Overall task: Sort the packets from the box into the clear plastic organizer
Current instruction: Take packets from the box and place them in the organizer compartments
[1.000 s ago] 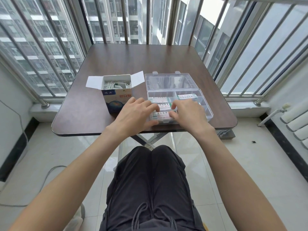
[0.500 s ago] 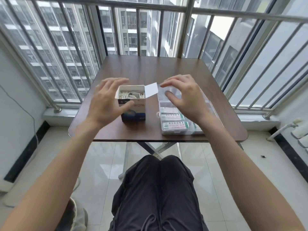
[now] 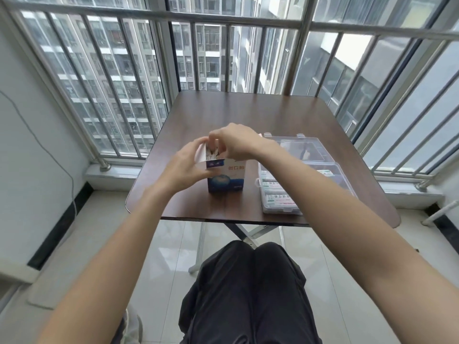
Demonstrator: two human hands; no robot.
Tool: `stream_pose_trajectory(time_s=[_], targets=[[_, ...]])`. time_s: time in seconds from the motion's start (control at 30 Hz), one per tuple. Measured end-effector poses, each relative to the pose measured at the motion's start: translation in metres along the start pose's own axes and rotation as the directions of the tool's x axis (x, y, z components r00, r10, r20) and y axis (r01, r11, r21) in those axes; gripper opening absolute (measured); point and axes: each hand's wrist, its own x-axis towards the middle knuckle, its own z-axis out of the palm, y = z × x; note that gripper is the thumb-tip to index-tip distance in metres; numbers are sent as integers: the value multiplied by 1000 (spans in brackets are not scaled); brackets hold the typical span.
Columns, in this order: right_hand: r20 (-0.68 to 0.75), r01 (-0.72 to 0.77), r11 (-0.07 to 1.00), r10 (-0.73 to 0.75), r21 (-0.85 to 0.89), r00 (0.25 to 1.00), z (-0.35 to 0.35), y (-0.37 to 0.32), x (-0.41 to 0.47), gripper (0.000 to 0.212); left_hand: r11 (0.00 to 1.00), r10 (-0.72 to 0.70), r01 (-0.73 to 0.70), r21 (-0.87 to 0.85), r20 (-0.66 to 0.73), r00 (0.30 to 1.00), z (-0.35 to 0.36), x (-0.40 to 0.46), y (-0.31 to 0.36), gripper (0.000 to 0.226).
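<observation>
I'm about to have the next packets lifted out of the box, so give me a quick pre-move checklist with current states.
1. Blue and white cardboard box upright on the dark brown table: ok.
2. Left hand steadying the box's left side: ok.
3. Right hand over the box opening, fingers reaching in: ok.
4. Right hand's grip on the small white packets: cannot tell, the fingertips are hidden.
5. Clear plastic organizer open, lid laid back, right of the box: ok.
6. Free compartment: cannot tell; the near-left ones hold packets, my right forearm covers the rest.
</observation>
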Motion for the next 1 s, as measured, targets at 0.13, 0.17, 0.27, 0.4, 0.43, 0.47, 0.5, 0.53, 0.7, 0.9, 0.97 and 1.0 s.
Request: stream_pose_trajectory(time_s=[0.13, 0.17, 0.27, 0.4, 0.43, 0.47, 0.5, 0.53, 0.7, 0.9, 0.97, 1.0], targets=[[-82, 26, 996, -19, 81, 996, -6, 8, -7, 18, 1000, -17, 17, 7, 4, 1000, 3, 1, -5, 83], [-96, 34, 995, -26, 92, 995, -7, 10, -8, 19, 1000, -19, 19, 13, 1, 1000, 3, 1, -6, 83], [-104, 47, 993, -35, 106, 994, -6, 19, -10, 20, 1000, -24, 24, 14, -4, 1000, 4, 1, -5, 83], [-69, 74, 985, -65, 153, 996, -14, 23, -14, 20, 1000, -31, 31, 2, -4, 1000, 3, 0, -5, 83], [-54, 74, 982, -65, 175, 996, -16, 23, -15, 21, 999, -33, 33, 6, -2, 999, 3, 0, -4, 83], [-42, 69, 979, -62, 192, 997, -17, 24, -16, 22, 999, -35, 35, 9, -1, 999, 2, 0, -4, 82], [-33, 65, 978, -60, 200, 998, -18, 24, -17, 22, 999, -37, 37, 7, -1, 999, 2, 0, -4, 82], [-27, 59, 977, -55, 203, 998, -18, 25, -17, 23, 999, -35, 35, 4, -1, 999, 2, 0, -4, 82], [-26, 45, 993, -42, 112, 999, -21, 27, -18, 20, 999, -41, 41, -14, -2, 999, 2, -1, -3, 82], [-106, -14, 994, 3, -111, 994, -12, 18, 1, 23, 999, -44, 44, -30, -7, 999, 1, -2, -1, 82], [-116, -24, 996, 13, -90, 993, -8, 17, 4, 22, 998, -58, 57, -30, -10, 998, 1, -2, 0, 83], [-132, -18, 997, 8, -73, 991, -6, 17, 5, 21, 997, -63, 63, -33, -11, 998, 1, -2, 1, 84]])
